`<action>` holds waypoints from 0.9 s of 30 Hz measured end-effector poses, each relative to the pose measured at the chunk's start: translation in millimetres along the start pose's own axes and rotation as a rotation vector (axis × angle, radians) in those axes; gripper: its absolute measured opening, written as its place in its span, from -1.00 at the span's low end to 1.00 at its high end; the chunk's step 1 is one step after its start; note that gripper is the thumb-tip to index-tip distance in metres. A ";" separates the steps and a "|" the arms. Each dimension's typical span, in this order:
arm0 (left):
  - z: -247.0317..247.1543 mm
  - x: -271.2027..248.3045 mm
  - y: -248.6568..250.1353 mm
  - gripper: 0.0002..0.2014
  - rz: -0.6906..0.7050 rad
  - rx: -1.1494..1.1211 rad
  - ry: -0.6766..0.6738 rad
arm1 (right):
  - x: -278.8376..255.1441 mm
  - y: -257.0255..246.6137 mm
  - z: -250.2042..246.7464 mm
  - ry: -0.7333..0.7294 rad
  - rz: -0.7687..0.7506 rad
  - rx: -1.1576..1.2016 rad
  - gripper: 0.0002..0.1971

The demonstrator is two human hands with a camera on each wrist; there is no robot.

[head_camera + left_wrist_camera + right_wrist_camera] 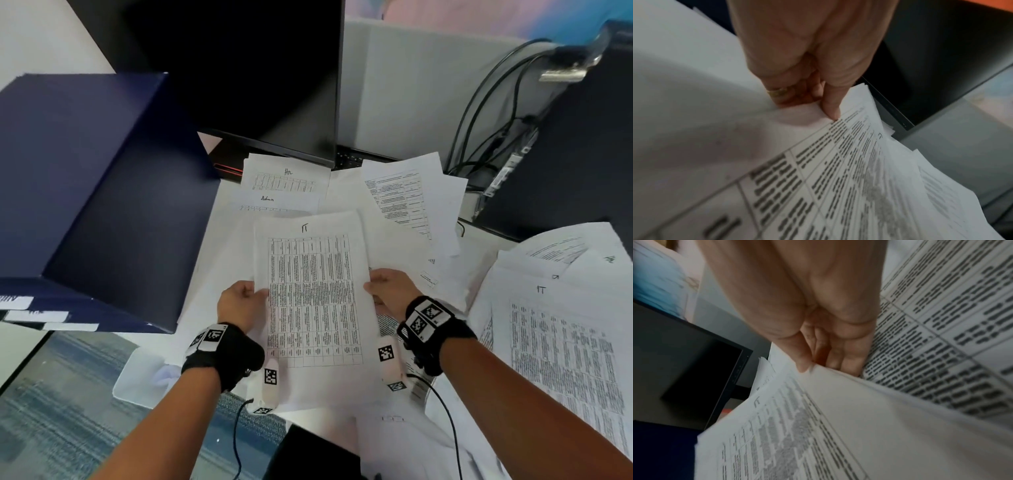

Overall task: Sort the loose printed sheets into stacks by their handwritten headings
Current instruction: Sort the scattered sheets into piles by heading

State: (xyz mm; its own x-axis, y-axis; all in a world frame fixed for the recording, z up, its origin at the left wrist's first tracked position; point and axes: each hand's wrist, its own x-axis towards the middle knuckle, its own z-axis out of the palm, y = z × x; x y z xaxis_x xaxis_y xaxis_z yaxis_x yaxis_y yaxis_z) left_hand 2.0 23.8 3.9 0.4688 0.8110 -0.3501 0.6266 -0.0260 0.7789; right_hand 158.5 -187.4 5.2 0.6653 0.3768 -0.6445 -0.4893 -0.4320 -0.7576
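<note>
I hold a thin bundle of printed table sheets headed "IT" above the desk, one hand at each long edge. My left hand pinches the left edge, thumb on top. My right hand pinches the right edge with fingers underneath. Further back lie a sheet headed "HR" and one headed "Admin". At the right a pile topped by another "IT" sheet lies on the desk. Loose sheets fan out behind my right hand.
A dark blue box stands at the left, reaching the desk's front edge. A black monitor rises behind the papers. A black computer case with cables stands at the back right. Carpet shows below left.
</note>
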 end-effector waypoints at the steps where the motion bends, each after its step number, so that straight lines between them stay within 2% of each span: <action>1: -1.1 2.5 -1.8 -0.76 -0.026 -0.035 -0.026 | 1.6 0.8 1.3 0.041 -0.010 0.013 -0.77; 3: -3.5 8.4 -5.6 -0.83 -0.078 -0.106 -0.061 | 5.0 3.0 3.9 0.127 -0.027 0.023 -0.78; 6: -4.3 11.9 -10.1 -0.79 -0.112 -0.171 -0.107 | 7.1 4.2 7.0 0.239 -0.061 -0.058 -0.88; 9: -4.2 10.5 -11.0 -0.82 -0.112 -0.223 -0.156 | 6.8 4.4 8.8 0.319 -0.085 -0.128 -0.87; 14: -4.4 9.0 -6.9 -0.97 -0.120 -0.350 -0.156 | 5.6 4.5 11.0 0.416 -0.152 -0.180 -0.86; 17: -4.3 14.8 -2.0 -0.78 -0.089 -0.327 -0.206 | 4.0 3.7 11.7 0.457 -0.200 -0.206 -0.86; 19: -3.3 19.6 -0.1 -0.74 -0.032 -0.235 -0.238 | 4.7 5.0 11.7 0.437 -0.194 -0.228 -0.83; 23: -3.7 20.1 10.1 -0.90 -0.033 -0.157 -0.220 | 4.4 3.4 8.3 0.272 -0.134 -0.284 -0.70; 24: -3.8 21.7 10.6 -0.84 -0.038 -0.154 -0.214 | 3.8 2.2 6.7 0.233 -0.126 -0.283 -0.74; 25: -2.1 26.1 7.4 -0.70 -0.062 -0.175 -0.211 | 2.1 0.2 5.4 0.200 -0.119 -0.283 -0.75; 27: 4.1 38.4 -6.7 -0.51 -0.131 -0.234 -0.212 | 1.1 -0.2 2.6 0.161 -0.120 -0.304 -0.60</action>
State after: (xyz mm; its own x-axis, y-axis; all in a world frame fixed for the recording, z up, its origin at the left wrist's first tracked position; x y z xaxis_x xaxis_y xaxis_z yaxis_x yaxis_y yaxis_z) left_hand 18.3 52.7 -16.9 0.5279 0.6584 -0.5365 0.5421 0.2250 0.8096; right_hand 157.8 -184.7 4.4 0.8001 0.3162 -0.5097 -0.2282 -0.6254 -0.7462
